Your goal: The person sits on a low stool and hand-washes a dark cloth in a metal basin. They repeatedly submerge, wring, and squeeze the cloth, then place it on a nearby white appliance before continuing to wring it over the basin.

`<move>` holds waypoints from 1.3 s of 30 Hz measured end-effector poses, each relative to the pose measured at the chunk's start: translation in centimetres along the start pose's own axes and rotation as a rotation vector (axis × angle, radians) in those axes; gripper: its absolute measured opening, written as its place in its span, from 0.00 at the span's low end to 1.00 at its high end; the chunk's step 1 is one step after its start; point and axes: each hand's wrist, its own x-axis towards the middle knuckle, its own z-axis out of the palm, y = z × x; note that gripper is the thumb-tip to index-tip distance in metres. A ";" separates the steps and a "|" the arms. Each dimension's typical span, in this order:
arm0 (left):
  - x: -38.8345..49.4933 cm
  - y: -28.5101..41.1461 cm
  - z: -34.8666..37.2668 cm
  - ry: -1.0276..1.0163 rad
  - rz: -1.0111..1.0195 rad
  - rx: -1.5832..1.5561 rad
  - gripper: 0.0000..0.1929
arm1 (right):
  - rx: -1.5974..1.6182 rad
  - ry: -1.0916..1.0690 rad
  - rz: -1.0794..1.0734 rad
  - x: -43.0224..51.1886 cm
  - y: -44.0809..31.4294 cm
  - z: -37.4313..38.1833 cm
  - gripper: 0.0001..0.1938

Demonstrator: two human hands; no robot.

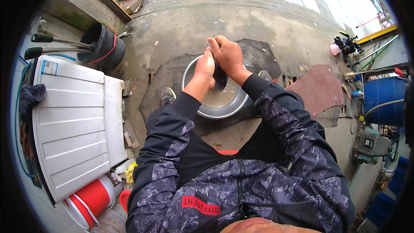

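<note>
A round metal basin (pixel 226 113) stands on the ground between my feet, holding cloudy greyish-brown water (pixel 223 98). Above it my left hand (pixel 203 70) and my right hand (pixel 229 56) are pressed together, both closed around a dark wet cloth item (pixel 221 79). The lower end of the cloth hangs out below my fingers, over the water. Most of it is hidden in my grip, so its exact kind cannot be made out. My right hand is the farther of the two, its thumb lying on top.
Dark matting (pixel 161 74) lies under the basin, with a reddish mat (pixel 318 90) to the right. A white ribbed appliance (pixel 74 116) and a black bucket (pixel 103 43) with long handles are on the left. A red bucket (pixel 90 197) sits lower left; a blue barrel (pixel 385 100) stands right.
</note>
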 end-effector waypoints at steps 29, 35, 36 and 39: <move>1.4 0.3 -1.2 0.063 0.244 -0.223 0.21 | 0.110 -0.153 0.049 -2.5 -1.4 0.3 0.15; 0.5 -0.1 -0.6 0.084 0.159 -0.038 0.20 | 0.106 0.104 0.078 -1.9 -0.8 0.5 0.17; 0.5 0.2 -0.7 0.042 0.164 -0.136 0.20 | 0.129 0.034 0.036 -1.8 -0.6 0.7 0.17; 0.8 0.4 -1.0 0.055 0.165 -0.310 0.20 | 0.116 0.049 -0.046 -1.6 0.0 1.1 0.17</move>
